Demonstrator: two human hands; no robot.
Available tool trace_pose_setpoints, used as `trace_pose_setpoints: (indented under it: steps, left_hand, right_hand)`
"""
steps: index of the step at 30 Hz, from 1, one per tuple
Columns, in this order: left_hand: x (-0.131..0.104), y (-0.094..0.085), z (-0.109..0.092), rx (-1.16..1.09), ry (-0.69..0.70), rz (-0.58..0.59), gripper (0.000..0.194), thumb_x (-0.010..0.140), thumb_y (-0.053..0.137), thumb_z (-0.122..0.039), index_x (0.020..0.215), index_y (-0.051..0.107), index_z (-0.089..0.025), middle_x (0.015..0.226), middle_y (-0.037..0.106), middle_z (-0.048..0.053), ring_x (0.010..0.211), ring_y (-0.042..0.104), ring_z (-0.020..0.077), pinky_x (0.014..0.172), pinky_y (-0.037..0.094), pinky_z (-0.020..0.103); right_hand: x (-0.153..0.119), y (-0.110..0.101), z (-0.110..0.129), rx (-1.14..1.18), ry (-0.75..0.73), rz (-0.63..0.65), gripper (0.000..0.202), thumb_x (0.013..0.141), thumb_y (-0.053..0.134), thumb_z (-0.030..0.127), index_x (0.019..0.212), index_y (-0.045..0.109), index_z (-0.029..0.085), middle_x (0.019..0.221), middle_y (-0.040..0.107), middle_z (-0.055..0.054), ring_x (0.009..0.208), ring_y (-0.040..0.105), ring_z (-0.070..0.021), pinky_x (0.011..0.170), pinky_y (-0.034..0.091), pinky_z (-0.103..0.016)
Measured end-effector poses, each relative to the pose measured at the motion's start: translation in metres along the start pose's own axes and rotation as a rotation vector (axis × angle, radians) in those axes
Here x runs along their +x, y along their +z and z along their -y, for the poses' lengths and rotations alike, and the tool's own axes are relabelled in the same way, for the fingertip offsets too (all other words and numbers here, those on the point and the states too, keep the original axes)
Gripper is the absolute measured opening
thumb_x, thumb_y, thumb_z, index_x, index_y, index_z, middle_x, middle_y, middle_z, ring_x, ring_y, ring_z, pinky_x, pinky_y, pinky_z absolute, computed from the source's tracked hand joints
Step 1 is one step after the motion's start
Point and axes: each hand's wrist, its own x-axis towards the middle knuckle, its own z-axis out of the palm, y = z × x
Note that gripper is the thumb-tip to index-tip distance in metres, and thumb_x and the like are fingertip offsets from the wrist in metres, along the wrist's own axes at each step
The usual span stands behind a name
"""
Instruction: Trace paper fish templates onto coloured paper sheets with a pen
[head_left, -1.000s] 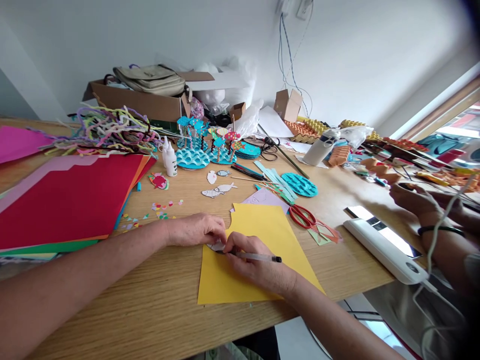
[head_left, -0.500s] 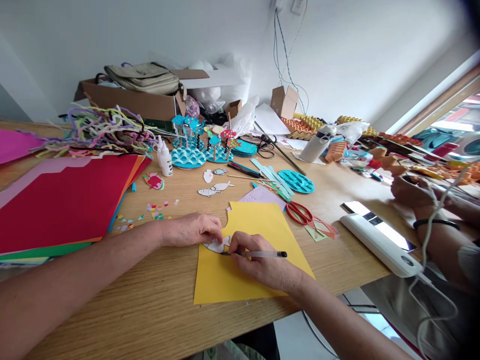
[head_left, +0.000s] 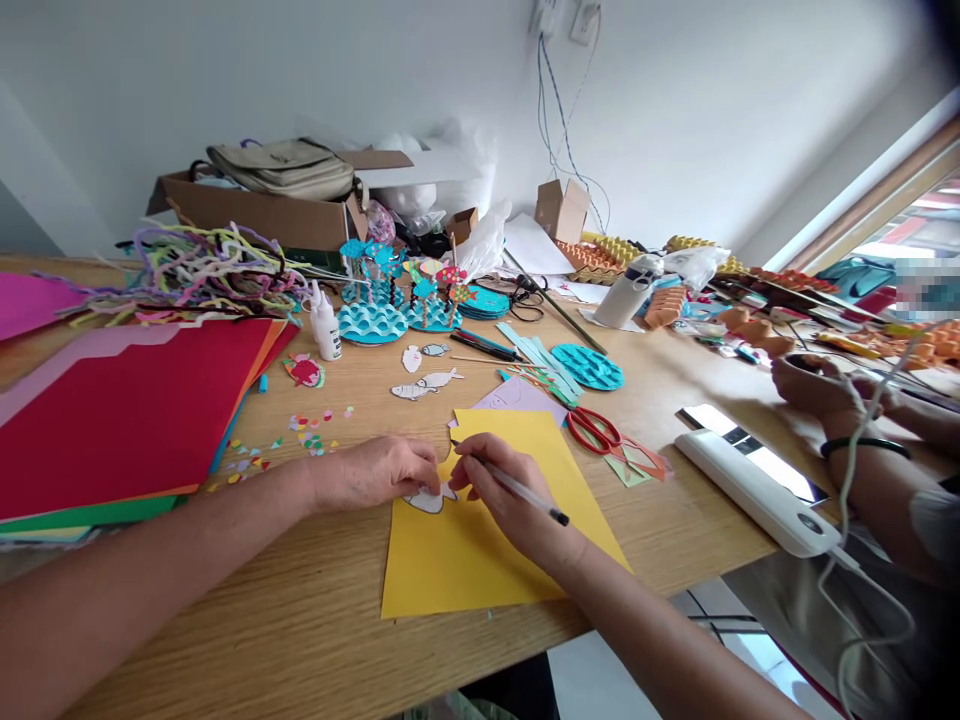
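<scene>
A sheet of yellow paper (head_left: 510, 570) lies on the table's front part, a notch in its upper left edge. On its left side rests a white paper fish cutout (head_left: 427, 502). My left hand (head_left: 379, 470) presses this fish with bunched fingertips, which cover its top part. In my right hand (head_left: 517, 490) is a slim pen (head_left: 529, 494), clear-barrelled with a black end cap. Its tip points up and left, near the notch and just above the fish; whether it touches paper I cannot tell. A dark outline shows along the fish's lower edge.
Red-handled scissors (head_left: 594, 430) lie right of the yellow sheet. Several fish cutouts (head_left: 414, 388), a glue bottle (head_left: 325, 325) and coloured paper (head_left: 127, 420) are farther left. A white power strip (head_left: 750, 490) and another person's hands (head_left: 817, 390) are at the right.
My right hand has tilted the pen and shifted its tip from the fish's lower edge to above it. My left hand stays on the fish. The whole view has shifted slightly.
</scene>
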Motion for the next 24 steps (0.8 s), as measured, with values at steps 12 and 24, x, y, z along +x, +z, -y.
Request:
trace_pose_setpoints:
  steps: [12, 24]
  left_hand:
    - [-0.013, 0.020, -0.030, 0.245, -0.153, -0.062, 0.024, 0.090, 0.044, -0.009, 0.093, 0.065, -0.020, 0.098, 0.061, 0.004, 0.097, 0.053, 0.0202, 0.086, 0.040, 0.032]
    - [-0.023, 0.069, -0.089, 0.347, -0.677, -0.137, 0.047, 0.077, 0.056, -0.011, 0.122, 0.050, -0.020, 0.121, 0.056, 0.009, 0.098, 0.061, 0.0259, 0.082, 0.051, 0.036]
  right_hand:
    - [0.005, 0.002, 0.008, -0.392, -0.164, 0.141, 0.013, 0.087, 0.042, 0.013, 0.090, 0.053, 0.018, 0.075, 0.067, -0.003, 0.065, 0.062, -0.0138, 0.059, 0.044, -0.023]
    - [0.008, 0.001, 0.004, -0.437, -0.232, 0.183, 0.012, 0.091, 0.040, 0.017, 0.094, 0.052, 0.019, 0.071, 0.063, -0.001, 0.061, 0.060, -0.0139, 0.057, 0.042, -0.023]
